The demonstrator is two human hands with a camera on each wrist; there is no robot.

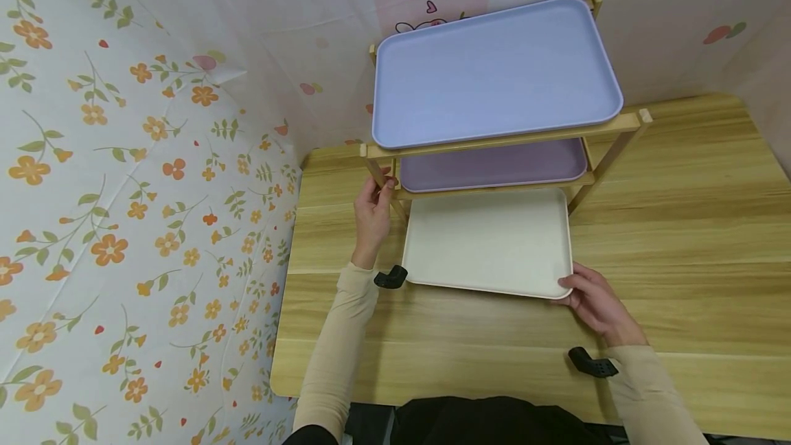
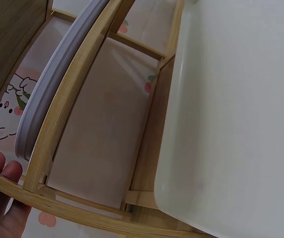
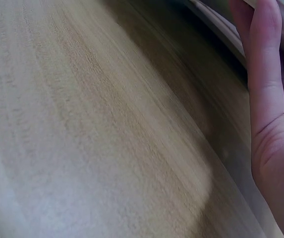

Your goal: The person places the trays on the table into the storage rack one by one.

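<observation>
A wooden rack (image 1: 608, 160) stands on the table, with a blue tray (image 1: 494, 74) on its top tier and a purple tray (image 1: 494, 165) on the tier below. Low down, a white tray (image 1: 488, 242) juts out of the rack's front. My right hand (image 1: 596, 301) pinches the white tray's front right corner, thumb on top and fingers beneath. With my left hand (image 1: 373, 215) I grip the rack's left side post near the middle tier. In the left wrist view, those fingertips (image 2: 12, 171) curl over the wooden bar (image 2: 62, 210). The white tray's rear end is hidden under the upper tiers.
The wood-grain table (image 1: 680, 259) extends to both sides and in front of the rack. A patterned cloth (image 1: 154, 191) hangs along the left and behind the rack. The person's dark clothing (image 1: 494, 421) is at the table's front edge.
</observation>
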